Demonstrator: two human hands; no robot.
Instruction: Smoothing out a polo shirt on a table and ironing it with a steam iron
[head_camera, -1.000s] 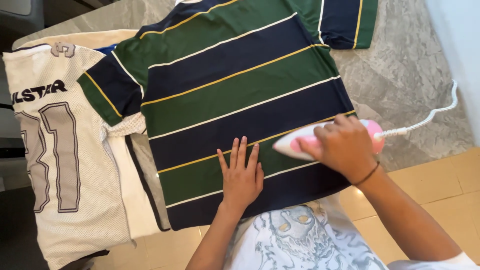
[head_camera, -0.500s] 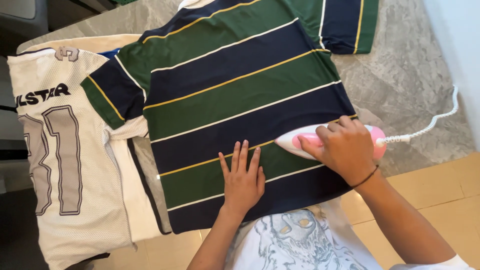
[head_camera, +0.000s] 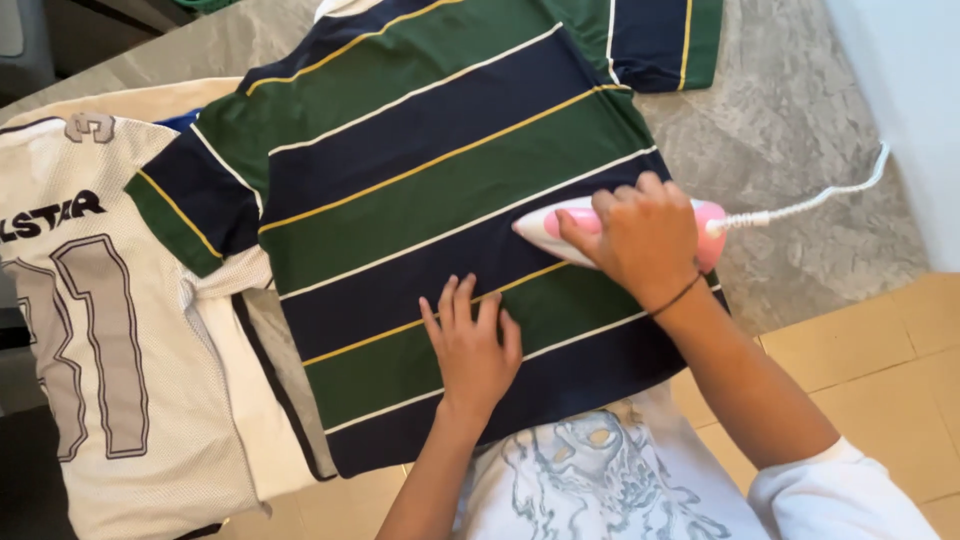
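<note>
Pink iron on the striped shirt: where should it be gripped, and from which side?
Probably by the top handle, coming from above, as the right hand does. The iron lies flat on the shirt, its cord trailing from the back end.

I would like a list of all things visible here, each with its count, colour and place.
striped shirt: one, green and navy with thin yellow and white lines, flat on the counter
iron: one, pink and white, on the shirt
cord: one, white, coiled, right of the iron
jersey: one, white mesh, left
counter: one, grey marbled
floor: tan tiles, lower right
left hand: flat on the shirt
right hand: gripping the iron
</note>
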